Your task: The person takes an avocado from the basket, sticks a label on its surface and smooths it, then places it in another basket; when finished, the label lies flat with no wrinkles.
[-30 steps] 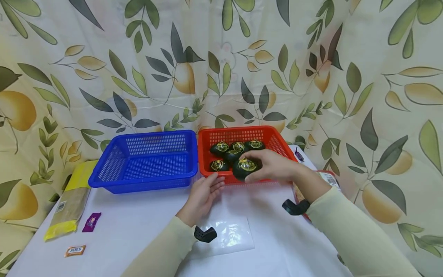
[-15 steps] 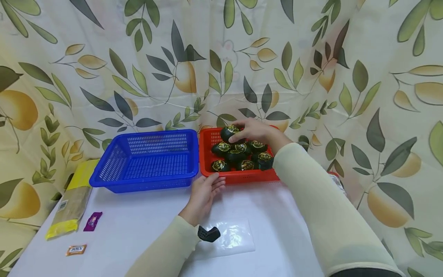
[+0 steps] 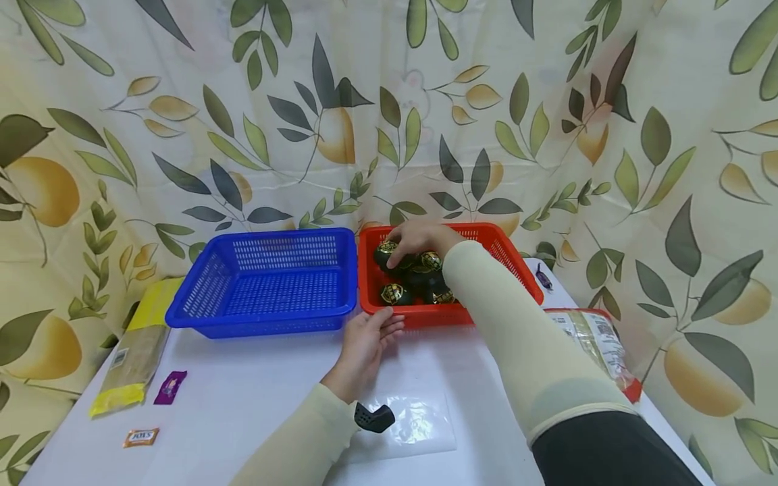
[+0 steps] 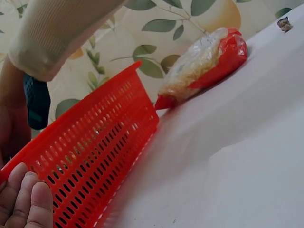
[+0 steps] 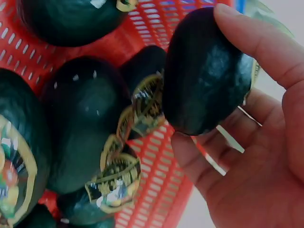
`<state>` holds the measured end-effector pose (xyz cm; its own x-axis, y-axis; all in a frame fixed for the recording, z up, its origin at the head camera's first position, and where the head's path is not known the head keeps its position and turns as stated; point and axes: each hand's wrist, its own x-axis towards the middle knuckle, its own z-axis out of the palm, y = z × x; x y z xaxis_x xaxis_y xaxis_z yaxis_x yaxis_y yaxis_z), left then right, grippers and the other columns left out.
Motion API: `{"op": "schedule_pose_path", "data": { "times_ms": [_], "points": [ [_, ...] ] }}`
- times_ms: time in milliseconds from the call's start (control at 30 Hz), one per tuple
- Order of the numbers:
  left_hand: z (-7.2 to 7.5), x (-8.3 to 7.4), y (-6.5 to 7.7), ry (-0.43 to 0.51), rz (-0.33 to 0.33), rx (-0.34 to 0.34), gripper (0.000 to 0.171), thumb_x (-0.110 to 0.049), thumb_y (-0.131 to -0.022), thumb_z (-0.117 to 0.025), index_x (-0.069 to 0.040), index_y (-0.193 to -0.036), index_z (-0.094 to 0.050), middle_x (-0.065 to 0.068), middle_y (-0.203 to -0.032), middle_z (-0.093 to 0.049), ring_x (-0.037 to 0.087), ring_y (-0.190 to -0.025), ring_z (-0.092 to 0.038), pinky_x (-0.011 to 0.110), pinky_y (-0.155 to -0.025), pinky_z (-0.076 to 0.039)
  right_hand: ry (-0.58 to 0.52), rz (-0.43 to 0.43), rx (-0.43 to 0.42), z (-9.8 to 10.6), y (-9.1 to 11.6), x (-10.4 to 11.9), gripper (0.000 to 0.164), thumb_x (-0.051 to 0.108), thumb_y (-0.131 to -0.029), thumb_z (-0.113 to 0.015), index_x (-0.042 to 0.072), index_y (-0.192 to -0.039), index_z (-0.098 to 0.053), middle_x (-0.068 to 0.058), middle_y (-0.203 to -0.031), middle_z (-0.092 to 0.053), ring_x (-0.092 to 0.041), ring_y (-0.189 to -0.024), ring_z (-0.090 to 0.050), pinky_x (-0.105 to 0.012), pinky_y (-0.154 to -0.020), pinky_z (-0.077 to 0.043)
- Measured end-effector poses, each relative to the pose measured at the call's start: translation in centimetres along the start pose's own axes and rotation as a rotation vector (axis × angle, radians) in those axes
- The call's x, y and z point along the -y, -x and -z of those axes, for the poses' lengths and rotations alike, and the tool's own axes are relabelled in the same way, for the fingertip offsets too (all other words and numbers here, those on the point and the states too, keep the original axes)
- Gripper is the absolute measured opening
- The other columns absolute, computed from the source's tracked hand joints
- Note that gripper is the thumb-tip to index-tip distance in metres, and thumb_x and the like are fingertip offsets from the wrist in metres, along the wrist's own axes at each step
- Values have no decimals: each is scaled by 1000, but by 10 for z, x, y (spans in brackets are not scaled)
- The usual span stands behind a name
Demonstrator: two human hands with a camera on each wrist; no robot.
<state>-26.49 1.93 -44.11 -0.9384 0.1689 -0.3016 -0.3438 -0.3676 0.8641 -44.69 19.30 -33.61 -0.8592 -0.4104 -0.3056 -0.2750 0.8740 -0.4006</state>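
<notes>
My right hand is low over the back left of the red basket. It grips a dark green avocado between thumb and fingers, as the right wrist view shows. Beneath and beside it several more avocados with gold and black labels sit in the basket; the sleeve covers part of them. My left hand rests at the basket's front wall with its fingers loosely extended. In the left wrist view its fingertips lie against or just beside the red wall; contact is unclear.
A blue basket stands directly left of the red one. Flat on the table lies a clear plastic bag. Candies and a yellow-ended package lie at left, a red and clear bag at right.
My right hand has moved from the red basket's front side to its back left with an avocado, then lowered into the basket. The left hand has stayed at the front wall.
</notes>
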Motion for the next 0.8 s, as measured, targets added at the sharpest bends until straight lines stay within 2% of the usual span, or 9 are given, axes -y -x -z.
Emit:
{"op": "schedule_pose_path", "data": {
  "times_ms": [167,300,433,567,700,800],
  "points": [
    [0,0,4,-9,8,-1,35,-28,-105,-64,-5,-131,-63,12,-119,-75,30,-117,-71,40,-108,-53,30,19,116,-12,-7,8,79,37,-86,-82,9,-153,-50,-13,-149,-56,-31,-121,-61,-47,-108,-52],
    [-3,3,4,-17,12,13,36,-27,-105,-63,-3,-132,-63,14,-119,-76,27,-109,-74,41,-109,-52,37,-54,166,-20,-6,5,77,34,-85,-85,13,-151,-52,-12,-141,-60,-31,-116,-64,-49,-106,-54],
    [-8,6,4,-17,5,33,37,-26,-105,-62,-1,-133,-62,16,-120,-75,24,-103,-75,44,-110,-52,80,-84,166,-28,-5,3,67,28,-84,-87,14,-144,-59,-10,-132,-64,-30,-111,-66,-49,-101,-57],
    [-10,8,3,-18,11,39,34,-27,-105,-63,-3,-130,-64,16,-121,-75,27,-109,-74,43,-108,-53,172,-95,164,-34,-9,6,56,27,-85,-87,14,-135,-66,-9,-124,-67,-27,-104,-68,-42,-94,-61],
    [-10,8,1,-21,18,43,35,-27,-105,-62,-3,-131,-64,18,-124,-73,25,-106,-75,41,-107,-54,208,-117,176,-35,-8,9,55,30,-87,-85,13,-136,-66,-8,-123,-68,-26,-104,-68,-40,-92,-61],
    [-9,9,-2,-11,16,51,35,-26,-106,-62,-2,-131,-63,19,-124,-73,25,-104,-75,44,-108,-53,196,-80,137,-30,-1,9,53,35,-90,-81,12,-136,-66,-7,-122,-69,-25,-105,-67,-40,-93,-61]
  ]
}}
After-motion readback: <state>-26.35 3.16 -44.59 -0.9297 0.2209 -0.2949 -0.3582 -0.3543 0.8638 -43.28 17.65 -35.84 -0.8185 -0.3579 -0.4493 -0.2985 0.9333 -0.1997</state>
